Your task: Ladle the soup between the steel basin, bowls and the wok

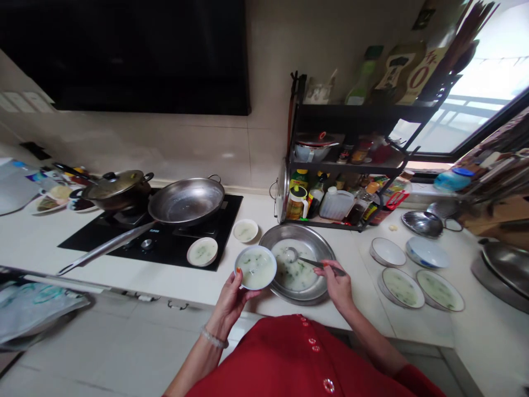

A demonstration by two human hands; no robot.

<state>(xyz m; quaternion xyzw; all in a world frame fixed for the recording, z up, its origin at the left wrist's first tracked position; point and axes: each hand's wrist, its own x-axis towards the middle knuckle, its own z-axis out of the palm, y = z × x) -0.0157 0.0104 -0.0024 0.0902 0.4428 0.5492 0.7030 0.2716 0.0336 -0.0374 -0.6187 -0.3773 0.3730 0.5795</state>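
My left hand [232, 300] grips a bowl [255, 267] of pale soup with green bits, thumb on its rim. The bowl is held beside a wide metal basin [322, 242], overlapping its left edge in view. In my right hand [338, 284] is the dark handle of a ladle [309, 261], its head over the soup [295, 278] in the basin. Two small filled bowls stand to the left: one bowl [245, 230] on the counter, another bowl [202, 252] on the cooktop's corner.
A long-handled wok [185, 201] and a lidded pot [118, 190] sit on the black cooktop [95, 237]. Two soup bowls [400, 288] and two other bowls [427, 252] stand at right. Behind the basin rises a condiment rack [355, 114]. A large lidded pot [504, 275] is far right.
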